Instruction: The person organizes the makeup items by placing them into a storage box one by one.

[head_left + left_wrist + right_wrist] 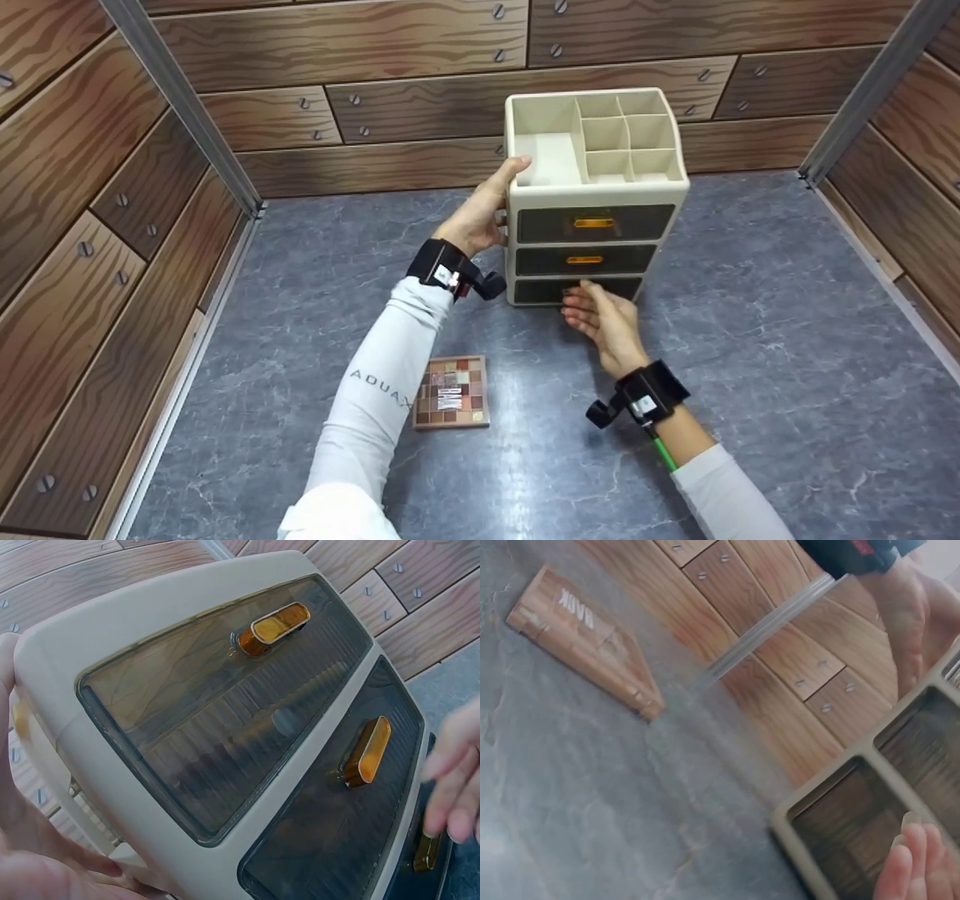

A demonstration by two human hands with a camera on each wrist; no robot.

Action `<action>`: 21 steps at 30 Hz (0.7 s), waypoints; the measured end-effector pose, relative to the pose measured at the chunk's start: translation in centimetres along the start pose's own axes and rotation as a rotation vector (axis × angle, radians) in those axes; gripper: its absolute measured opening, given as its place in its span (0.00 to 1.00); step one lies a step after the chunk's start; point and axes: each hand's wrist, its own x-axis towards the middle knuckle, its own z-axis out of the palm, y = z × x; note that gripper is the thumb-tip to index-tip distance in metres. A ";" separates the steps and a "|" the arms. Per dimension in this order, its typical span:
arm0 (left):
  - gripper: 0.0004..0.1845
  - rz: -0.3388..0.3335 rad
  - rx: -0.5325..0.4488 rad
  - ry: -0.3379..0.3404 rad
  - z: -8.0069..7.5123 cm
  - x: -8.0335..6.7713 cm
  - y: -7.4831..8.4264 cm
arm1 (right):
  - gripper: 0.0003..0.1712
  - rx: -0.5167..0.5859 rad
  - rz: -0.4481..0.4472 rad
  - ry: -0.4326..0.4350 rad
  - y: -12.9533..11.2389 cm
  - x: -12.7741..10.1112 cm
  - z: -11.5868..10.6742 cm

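A cream desktop drawer organizer (598,195) stands upright near the back wall, with three dark see-through drawers and amber handles. My left hand (480,206) holds its left side, the thumb over the top rim and the other fingers along the side wall. In front of the bottom drawer (536,291) is my right hand (609,322), fingers loosely bent and close to that drawer's handle (427,852). The left wrist view shows these fingers beside the handle; whether they touch it I cannot tell. All three drawers look closed.
An eyeshadow palette (451,394) lies flat on the grey marbled surface (300,300), partly behind the left forearm. The organizer's top has one large compartment and several small ones. Wood-patterned walls (427,105) with metal corner strips enclose the back and sides.
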 end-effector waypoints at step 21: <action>0.31 0.025 0.004 -0.017 -0.1 -0.2 -0.1 | 0.14 0.040 0.066 0.021 1.6 1.7 -0.7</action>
